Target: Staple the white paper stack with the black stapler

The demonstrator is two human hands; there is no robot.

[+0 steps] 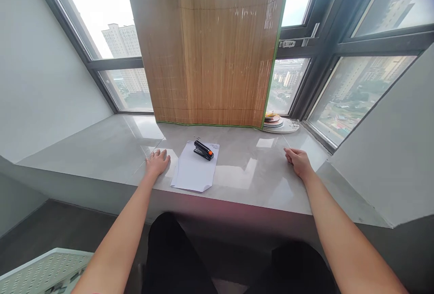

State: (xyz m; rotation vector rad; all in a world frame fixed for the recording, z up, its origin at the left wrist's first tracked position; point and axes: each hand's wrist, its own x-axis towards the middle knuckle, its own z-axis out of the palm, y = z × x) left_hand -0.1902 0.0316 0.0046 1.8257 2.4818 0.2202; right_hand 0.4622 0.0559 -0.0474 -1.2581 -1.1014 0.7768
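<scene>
My left hand point(158, 163) lies flat on the grey tiled window ledge point(237, 176), fingers spread and holding nothing. Just to its right is a small stack of white paper point(193, 172), with its lower right corner slightly curled. A black stapler point(203, 150) with an orange part at one end rests on the upper part of the paper, touched by neither hand. Farther right, my right hand point(298, 162) rests on the ledge with its fingers curled in a loose fist, well apart from the paper. No object shows in it.
A bamboo mat point(217, 54) with green edging stands upright against the window behind the paper. Stacked plates point(273, 122) sit by its lower right corner, on a larger white plate point(288, 126). Below the ledge at left is a pale perforated plastic piece point(44, 269).
</scene>
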